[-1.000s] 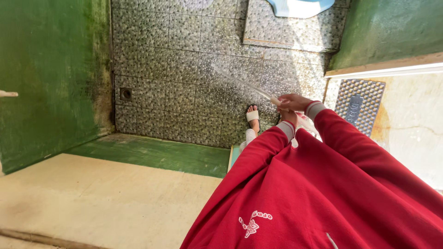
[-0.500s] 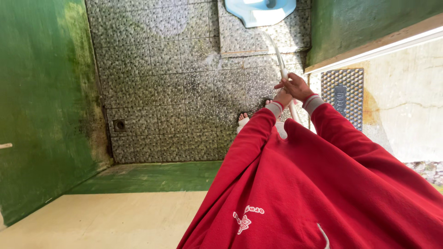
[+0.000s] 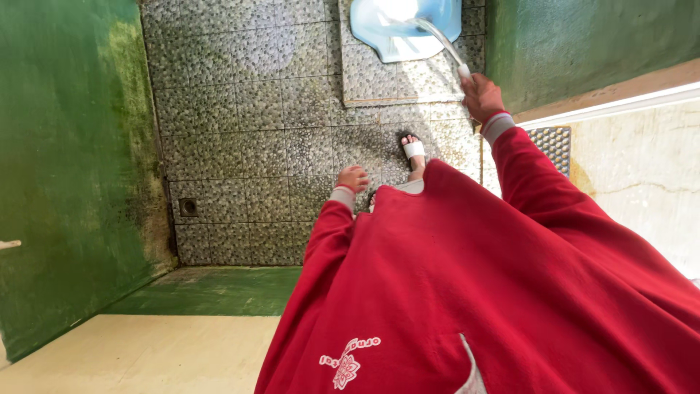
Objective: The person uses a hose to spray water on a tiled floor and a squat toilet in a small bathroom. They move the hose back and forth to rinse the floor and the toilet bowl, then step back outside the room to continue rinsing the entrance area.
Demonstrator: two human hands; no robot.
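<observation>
My right hand [image 3: 481, 96] is raised and closed around the end of a thin pale hose [image 3: 440, 38]. The hose reaches over a light blue floor-level toilet pan [image 3: 379, 33] set in a raised tiled step at the top of the view. My left hand [image 3: 354, 179] hangs lower with the fingers curled and nothing in it. Both arms wear red sleeves with grey cuffs. One foot in a white sandal [image 3: 413, 149] stands on the grey pebble-pattern tiles between my hands.
Green stained walls [image 3: 65, 168] close in on the left and top right. A small square floor drain [image 3: 188, 207] sits by the left wall. A perforated mat [image 3: 554, 146] lies beside a pale threshold on the right. A green step [image 3: 211, 290] borders the tiles.
My two hands, together on the hose before, have parted. The right hand has lifted the hose toward the toilet pan and the left has dropped away. The view has moved closer to the pan.
</observation>
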